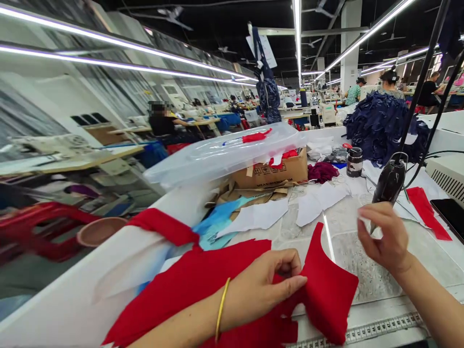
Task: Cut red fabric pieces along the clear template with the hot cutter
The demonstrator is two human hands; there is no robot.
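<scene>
My left hand [266,285], with a gold bangle on the wrist, pinches a curved piece of red fabric [326,290] that lies over a pile of red fabric pieces [188,285] at the near edge of the table. My right hand [384,237] hovers above the table to the right, its fingers loosely curled, near a black hanging tool [390,181]. Nothing shows in the right hand.
White paper patterns [282,212], blue cloth [217,220], a cardboard box [275,171] under a clear plastic lid [224,152], a dark jar [354,162] and a heap of navy fabric [380,125] crowd the table. A measuring tape [380,328] runs along the front edge. Other workers sit far off.
</scene>
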